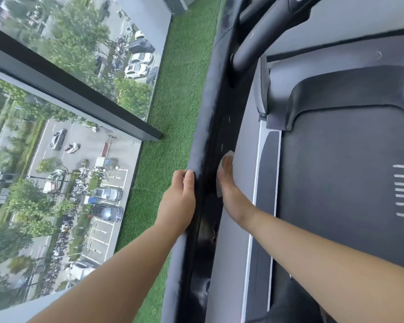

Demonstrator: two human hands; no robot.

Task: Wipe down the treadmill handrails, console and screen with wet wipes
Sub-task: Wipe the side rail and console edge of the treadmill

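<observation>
left hand [181, 199]: curled over the outer edge of the rail [200, 206], gripping it as a brace; no wipe showed in it.
right hand [229, 190]: fingers held flat and nearly straight, pressing the wipe [219, 180] against the inner face of the rail; not closed round anything.
wipe: a pale, thin sheet, mostly hidden under the right hand, with its edges showing past the fingertips and along the palm.
rail: the long black handrail on the person's left side, running up toward the curved front bar [261, 38]; blurred, so no wet sheen or dirt could be told.
step in hand: judged to be wiping the left rail, about midway along its visible length.
done: could not be told; nothing in view marked any stretch as already cleaned.
left: by the look of it, the upper part of this rail and the front bar; the console, the screen and the other rail were out of view, so their state was unknown.
belt [348, 183]: lay to the right, below the arms, not touched.
surroundings: green turf [173, 101] and a window [68, 89] lay to the left of the rail.
</observation>
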